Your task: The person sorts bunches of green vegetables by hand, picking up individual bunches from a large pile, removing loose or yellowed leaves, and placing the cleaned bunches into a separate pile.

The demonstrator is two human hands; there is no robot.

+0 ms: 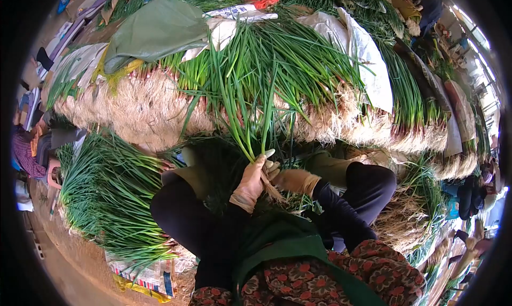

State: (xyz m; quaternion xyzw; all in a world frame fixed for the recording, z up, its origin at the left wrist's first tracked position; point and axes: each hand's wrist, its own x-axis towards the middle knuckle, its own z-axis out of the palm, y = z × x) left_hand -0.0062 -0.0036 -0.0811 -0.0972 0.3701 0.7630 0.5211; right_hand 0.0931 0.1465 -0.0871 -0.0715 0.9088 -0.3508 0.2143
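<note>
My left hand (249,184), in a thin pale glove, is closed around a small bunch of spring onions (248,130). Their long green leaves fan upward and away from me, and the pale roots (273,191) hang out below the grip. Close beside it, my gloved right hand (292,181) reaches in from the right, its fingers bent at the stem bases. What those fingers pinch is hidden. Just beyond both hands lies a long heap of spring onions (304,66), with a mass of pale roots (144,106) facing me.
Another pile of spring onions (117,194) lies at left, partly on a printed sack (144,274). A rooty heap (405,220) is at right. A green sheet (157,31) and white sacking (365,60) cover parts of the far heap. A person (31,154) sits at far left.
</note>
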